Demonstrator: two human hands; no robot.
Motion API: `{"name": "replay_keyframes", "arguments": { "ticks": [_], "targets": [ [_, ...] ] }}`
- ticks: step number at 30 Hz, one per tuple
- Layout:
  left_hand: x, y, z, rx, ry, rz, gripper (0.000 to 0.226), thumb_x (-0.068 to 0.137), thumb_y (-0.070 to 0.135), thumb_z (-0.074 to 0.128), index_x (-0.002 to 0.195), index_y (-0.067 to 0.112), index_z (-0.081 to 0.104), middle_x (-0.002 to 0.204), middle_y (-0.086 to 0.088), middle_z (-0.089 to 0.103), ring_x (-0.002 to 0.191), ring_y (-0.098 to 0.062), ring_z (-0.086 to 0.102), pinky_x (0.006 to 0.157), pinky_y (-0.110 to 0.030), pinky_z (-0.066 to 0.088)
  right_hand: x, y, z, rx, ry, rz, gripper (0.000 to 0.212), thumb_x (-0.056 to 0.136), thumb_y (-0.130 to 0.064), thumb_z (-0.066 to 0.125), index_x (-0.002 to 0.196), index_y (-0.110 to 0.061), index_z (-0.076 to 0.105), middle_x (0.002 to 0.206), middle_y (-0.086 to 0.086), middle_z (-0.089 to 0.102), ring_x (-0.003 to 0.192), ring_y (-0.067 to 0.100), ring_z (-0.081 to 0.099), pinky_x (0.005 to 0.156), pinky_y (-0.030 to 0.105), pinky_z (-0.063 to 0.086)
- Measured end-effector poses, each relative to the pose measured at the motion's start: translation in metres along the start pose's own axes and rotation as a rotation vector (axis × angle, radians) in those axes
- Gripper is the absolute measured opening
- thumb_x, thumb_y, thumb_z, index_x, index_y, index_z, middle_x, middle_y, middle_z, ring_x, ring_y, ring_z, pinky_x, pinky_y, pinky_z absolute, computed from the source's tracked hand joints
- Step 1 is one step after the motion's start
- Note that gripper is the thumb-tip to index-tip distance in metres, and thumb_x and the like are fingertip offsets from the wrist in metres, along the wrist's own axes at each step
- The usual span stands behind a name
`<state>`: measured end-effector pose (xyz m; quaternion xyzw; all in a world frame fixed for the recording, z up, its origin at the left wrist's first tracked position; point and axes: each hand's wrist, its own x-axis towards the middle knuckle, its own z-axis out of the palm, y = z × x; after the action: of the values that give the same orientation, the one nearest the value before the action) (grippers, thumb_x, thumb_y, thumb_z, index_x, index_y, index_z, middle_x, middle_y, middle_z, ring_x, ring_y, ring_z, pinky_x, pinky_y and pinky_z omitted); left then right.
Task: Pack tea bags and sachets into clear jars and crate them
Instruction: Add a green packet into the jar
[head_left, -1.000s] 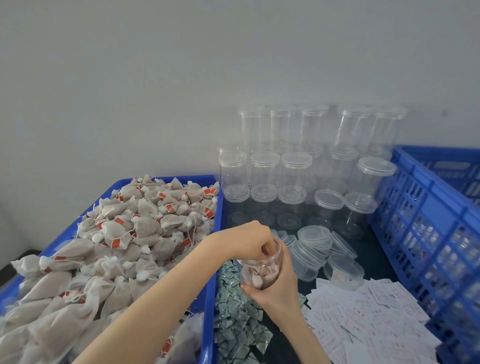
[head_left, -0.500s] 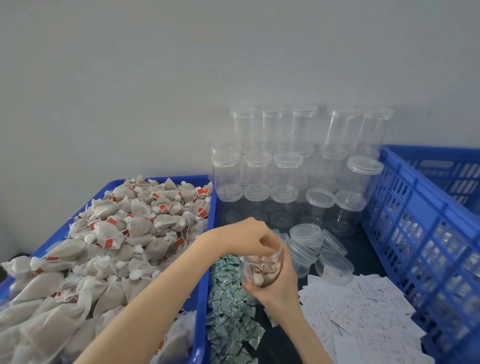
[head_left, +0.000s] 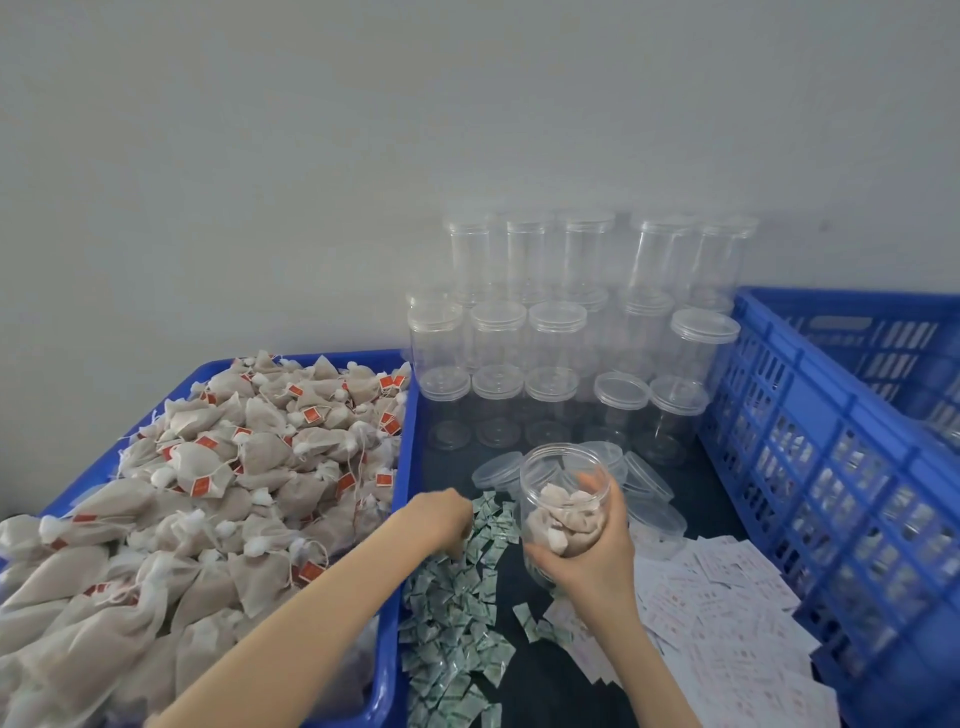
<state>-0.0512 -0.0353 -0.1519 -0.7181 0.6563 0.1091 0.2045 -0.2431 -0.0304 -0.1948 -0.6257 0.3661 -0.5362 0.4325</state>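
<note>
- Several tea bags (head_left: 566, 519) are sitting in an open clear jar (head_left: 563, 512), which the right hand (head_left: 597, 561) is gripping around its wall, centre frame.
- At nine o'clock of it, the left hand (head_left: 441, 519) is curling its fingers onto the green sachets (head_left: 457, 613); whether it is pinching one, cannot tell.
- Sachets likely light, slippery; pinching an edge suits.

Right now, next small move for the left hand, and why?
Probably pinch one green sachet and lift it to the jar. The left hand rests on the sachet pile; the right hand holds the open jar, tea bags already inside.
</note>
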Motion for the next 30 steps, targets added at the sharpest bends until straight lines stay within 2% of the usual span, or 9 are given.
{"name": "replay_keyframes", "arguments": {
  "ticks": [3, 5, 8, 10, 14, 17, 21, 27, 30],
  "targets": [
    [0.008, 0.005, 0.01, 0.097, -0.048, 0.004, 0.044, 0.086, 0.022, 0.07, 0.125, 0.006, 0.057, 0.131, -0.013, 0.053, 0.119, -0.034, 0.053, 0.095, -0.048, 0.048, -0.002, -0.001, -0.004, -0.009, 0.001, -0.007, 0.096, 0.057, 0.001, 0.092, 0.125, -0.046, 0.045, 0.125, -0.007, 0.059, 0.101, -0.001, 0.062, 0.081, 0.008, 0.049],
    [0.011, 0.008, 0.013, 0.132, -0.04, 0.009, 0.038, 0.088, 0.018, 0.067, 0.123, 0.005, 0.058, 0.131, -0.014, 0.054, 0.12, -0.036, 0.053, 0.097, -0.051, 0.047, -0.004, -0.002, -0.005, -0.013, -0.004, -0.017, 0.098, 0.055, 0.001, 0.093, 0.126, -0.046, 0.044, 0.126, -0.006, 0.059, 0.103, -0.001, 0.062, 0.083, 0.008, 0.048],
    [0.012, 0.012, 0.017, 0.218, -0.023, 0.029, 0.032, 0.092, 0.016, 0.061, 0.121, 0.003, 0.059, 0.129, -0.013, 0.056, 0.118, -0.034, 0.055, 0.093, -0.046, 0.046, -0.008, -0.004, -0.006, -0.005, -0.01, -0.023, 0.102, 0.053, 0.001, 0.092, 0.127, -0.05, 0.043, 0.128, -0.012, 0.058, 0.108, -0.004, 0.059, 0.084, 0.005, 0.045],
    [0.013, 0.012, 0.019, 0.238, -0.025, 0.026, 0.029, 0.093, 0.015, 0.059, 0.12, 0.002, 0.059, 0.128, -0.013, 0.056, 0.117, -0.033, 0.056, 0.09, -0.044, 0.047, -0.011, -0.005, -0.006, -0.004, -0.006, -0.019, 0.102, 0.05, -0.008, 0.091, 0.126, -0.055, 0.043, 0.128, -0.019, 0.057, 0.11, -0.004, 0.059, 0.084, 0.006, 0.046],
    [0.014, 0.007, 0.02, 0.208, 0.003, -0.009, 0.031, 0.093, -0.001, 0.047, 0.122, 0.001, 0.058, 0.13, -0.017, 0.054, 0.118, -0.037, 0.054, 0.095, -0.05, 0.047, -0.016, -0.003, -0.008, -0.022, -0.018, -0.018, 0.101, 0.047, -0.016, 0.087, 0.119, -0.069, 0.041, 0.119, -0.033, 0.055, 0.108, -0.004, 0.06, 0.081, 0.006, 0.047],
    [0.013, 0.005, 0.02, 0.159, 0.014, 0.036, 0.03, 0.091, 0.002, 0.051, 0.119, 0.008, 0.061, 0.127, -0.013, 0.058, 0.116, -0.034, 0.056, 0.093, -0.046, 0.049, -0.019, -0.001, -0.011, -0.025, -0.014, -0.011, 0.103, 0.046, -0.015, 0.086, 0.119, -0.072, 0.04, 0.115, -0.035, 0.056, 0.107, -0.005, 0.061, 0.079, 0.006, 0.048],
    [0.015, 0.009, 0.019, 0.063, -0.027, 0.155, 0.023, 0.088, 0.013, 0.061, 0.109, 0.016, 0.069, 0.116, -0.002, 0.067, 0.108, -0.024, 0.061, 0.076, -0.033, 0.047, -0.022, 0.001, -0.011, -0.027, -0.004, -0.002, 0.102, 0.046, -0.016, 0.086, 0.12, -0.07, 0.042, 0.117, -0.034, 0.056, 0.106, -0.004, 0.062, 0.078, 0.007, 0.049],
    [0.015, 0.011, 0.021, 0.101, -0.068, 0.197, 0.02, 0.087, 0.011, 0.062, 0.105, 0.012, 0.07, 0.112, -0.005, 0.068, 0.104, -0.024, 0.062, 0.075, -0.031, 0.046, -0.022, 0.0, -0.007, -0.034, -0.013, 0.003, 0.102, 0.046, -0.015, 0.087, 0.119, -0.07, 0.042, 0.12, -0.034, 0.056, 0.107, -0.004, 0.062, 0.079, 0.007, 0.049],
    [0.012, 0.011, 0.02, 0.084, -0.061, 0.198, 0.018, 0.087, 0.011, 0.059, 0.102, 0.012, 0.069, 0.109, -0.006, 0.067, 0.094, -0.024, 0.06, 0.072, -0.031, 0.044, -0.021, -0.001, -0.004, -0.027, -0.023, 0.016, 0.102, 0.046, -0.014, 0.088, 0.127, -0.057, 0.042, 0.124, -0.027, 0.057, 0.11, -0.004, 0.06, 0.084, 0.007, 0.047]
  ]
}}
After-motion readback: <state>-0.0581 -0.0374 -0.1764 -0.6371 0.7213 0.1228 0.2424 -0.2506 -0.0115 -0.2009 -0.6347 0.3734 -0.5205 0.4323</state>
